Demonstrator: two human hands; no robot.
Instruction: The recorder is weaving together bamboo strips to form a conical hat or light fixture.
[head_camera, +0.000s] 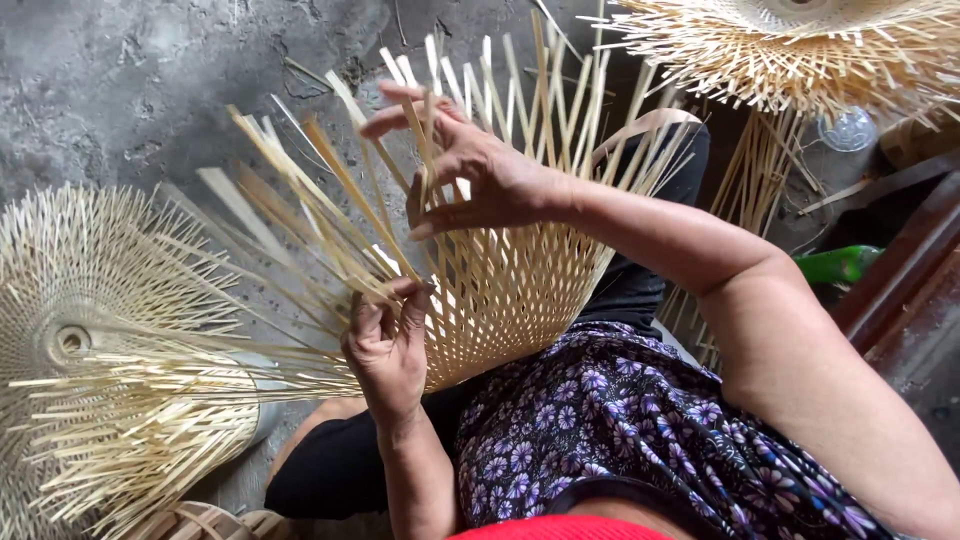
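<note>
1. A finished woven bamboo piece (90, 340) lies at nine o'clock on the concrete floor (120, 90).
2. The left hand (385, 345), at six o'clock, pinches bamboo strips (300, 215) between thumb and curled fingers.
3. The half-woven bamboo piece (500, 290) sits at centre on the lap.
4. The right hand (470, 170), at twelve o'clock, has its fingers spread among the upright strips.
5. Another bamboo piece (800, 50) lies at two o'clock.

Grey concrete floor (130, 80) bearing woven bamboo pieces (100, 340)
</note>
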